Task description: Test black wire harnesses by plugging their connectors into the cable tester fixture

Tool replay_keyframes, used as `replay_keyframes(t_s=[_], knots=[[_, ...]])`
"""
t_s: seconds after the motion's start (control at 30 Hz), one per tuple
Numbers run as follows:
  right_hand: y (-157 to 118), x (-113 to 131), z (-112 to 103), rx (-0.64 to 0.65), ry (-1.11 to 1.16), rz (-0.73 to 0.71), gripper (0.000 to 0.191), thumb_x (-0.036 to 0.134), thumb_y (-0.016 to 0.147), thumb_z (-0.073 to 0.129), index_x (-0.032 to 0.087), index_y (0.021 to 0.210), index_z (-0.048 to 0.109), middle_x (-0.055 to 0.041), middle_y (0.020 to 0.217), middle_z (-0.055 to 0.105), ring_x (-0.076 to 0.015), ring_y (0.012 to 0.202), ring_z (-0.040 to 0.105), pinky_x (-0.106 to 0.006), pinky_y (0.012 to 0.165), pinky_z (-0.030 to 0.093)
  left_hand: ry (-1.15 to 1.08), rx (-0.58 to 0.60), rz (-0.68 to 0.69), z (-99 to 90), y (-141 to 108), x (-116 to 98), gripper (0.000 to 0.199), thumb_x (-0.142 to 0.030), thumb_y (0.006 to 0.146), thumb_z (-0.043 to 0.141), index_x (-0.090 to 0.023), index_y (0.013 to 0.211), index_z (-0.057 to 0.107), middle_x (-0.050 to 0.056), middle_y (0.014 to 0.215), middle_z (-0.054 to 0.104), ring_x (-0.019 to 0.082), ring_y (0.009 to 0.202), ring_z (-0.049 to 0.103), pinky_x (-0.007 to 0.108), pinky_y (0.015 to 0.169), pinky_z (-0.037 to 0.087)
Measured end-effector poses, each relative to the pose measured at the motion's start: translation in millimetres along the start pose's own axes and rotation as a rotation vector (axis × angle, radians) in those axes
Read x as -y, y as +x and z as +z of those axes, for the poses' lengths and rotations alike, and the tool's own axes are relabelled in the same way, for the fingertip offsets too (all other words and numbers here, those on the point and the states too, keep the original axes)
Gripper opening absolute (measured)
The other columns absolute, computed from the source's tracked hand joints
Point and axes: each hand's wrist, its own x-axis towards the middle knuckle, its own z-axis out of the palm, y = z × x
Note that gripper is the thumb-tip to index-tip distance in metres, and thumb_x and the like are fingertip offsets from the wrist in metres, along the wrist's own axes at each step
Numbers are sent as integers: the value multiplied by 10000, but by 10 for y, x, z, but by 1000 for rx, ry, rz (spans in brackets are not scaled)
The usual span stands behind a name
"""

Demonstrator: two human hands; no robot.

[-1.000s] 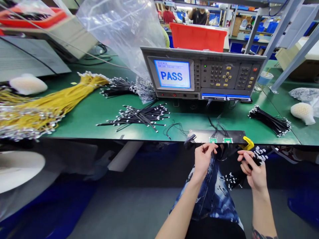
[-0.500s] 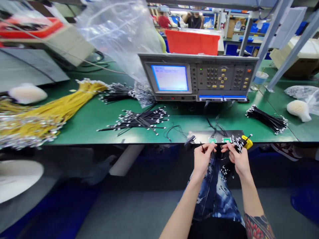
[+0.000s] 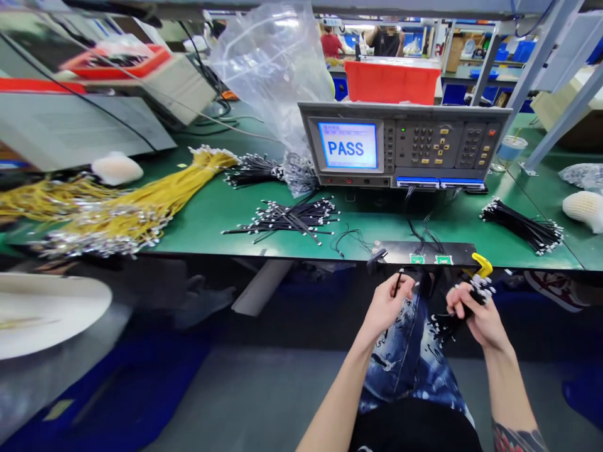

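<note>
My left hand (image 3: 392, 297) is closed on a short black cable (image 3: 398, 282) with a small white end, just below the table edge. To its right, my right hand (image 3: 478, 314) grips a bundle of black cables whose white connectors (image 3: 483, 287) stick out above the fingers; the rest of the bundle hangs below the palm. In front of both hands, two small green circuit boards (image 3: 417, 258) sit on a black fixture (image 3: 391, 248) at the edge, wired to a tester (image 3: 405, 144). Its screen (image 3: 347, 145) reads PASS.
A loose pile of black cables (image 3: 292, 216) lies left of the fixture, a neat black bundle (image 3: 522, 226) right. Yellow cable bundles (image 3: 155, 194) spread over the far left. A yellow-handled tool (image 3: 482, 265) sits at the fixture's right end. A red bin (image 3: 391, 81) stands behind the tester.
The tester's screen now shows PASS in large letters. My hands have drawn back from the green boards and moved apart, the right one going right with its bundle. The view has shifted left.
</note>
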Motion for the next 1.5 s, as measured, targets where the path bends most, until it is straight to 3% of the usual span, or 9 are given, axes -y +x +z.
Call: replay_keyframes(t_s=[0.07, 0.17, 0.23, 0.33, 0.47, 0.7, 0.93, 1.2, 1.5], knots=[[-131, 26, -144, -2, 58, 23, 335, 493, 900, 814, 225, 760, 668, 54, 525, 483, -152, 533, 578, -291, 549, 530, -137, 47, -75, -69, -131, -33, 549, -711, 811, 751, -176, 919, 694, 14, 681, 667, 82, 504, 309, 223, 469, 231], [-215, 68, -220, -36, 129, 14, 318, 518, 934, 770, 250, 812, 650, 93, 560, 395, -54, 372, 287, -200, 373, 304, -310, 128, -133, -41, -238, -104, 591, -730, 823, 741, -153, 927, 670, 48, 704, 671, 82, 531, 262, 218, 457, 185], [-207, 84, -156, -39, 125, -17, 311, 502, 891, 820, 248, 823, 654, 108, 572, 347, -33, 392, 165, -180, 361, 187, -373, 170, -147, 44, -250, -154, 568, -687, 815, 780, -132, 877, 679, 53, 679, 645, 83, 549, 277, 214, 458, 186], [-137, 62, 34, -28, 52, -42, 315, 452, 820, 888, 223, 785, 675, 114, 544, 337, -29, 406, 149, -194, 369, 172, -419, 212, -187, 192, -232, -205, 539, -643, 783, 831, -125, 820, 684, 20, 622, 585, 76, 543, 272, 200, 452, 185], [-29, 9, 261, -129, -150, -120, 293, 469, 839, 852, 189, 804, 775, 76, 496, 428, -63, 399, 295, -234, 386, 235, -409, 228, -213, 310, -224, -218, 522, -627, 764, 850, -130, 795, 692, 0, 605, 553, 75, 542, 279, 189, 448, 204], [15, 35, 458, -78, -240, -138, 235, 424, 859, 831, 194, 839, 792, -37, 790, 724, -158, 645, 637, -273, 582, 510, -296, 217, -154, 404, -219, -134, 535, -679, 814, 763, -166, 748, 623, -17, 598, 553, 74, 498, 303, 198, 436, 263], [246, -117, 397, -262, 103, -49, 343, 505, 793, 838, 176, 800, 744, 12, 610, 656, -9, 353, 188, -204, 343, 118, 206, 250, -65, 165, -236, 55, 389, -516, 931, 620, -155, 925, 765, 3, 658, 640, 101, 461, 488, 229, 494, 379], [429, -303, 305, -362, -195, -172, 341, 505, 841, 799, 182, 742, 754, 7, 573, 635, -100, 439, 465, -248, 417, 319, 366, -18, 33, -269, -348, 119, 309, -426, 896, 659, -171, 927, 831, 47, 708, 752, 120, 431, 500, 238, 438, 425], [433, -310, 362, -428, -299, -219, 344, 483, 873, 749, 195, 692, 699, -10, 574, 647, -167, 555, 610, -276, 506, 445, 257, -223, 157, -185, -303, -28, 204, -375, 853, 754, -193, 884, 840, 32, 721, 757, 85, 415, 502, 200, 419, 441]])
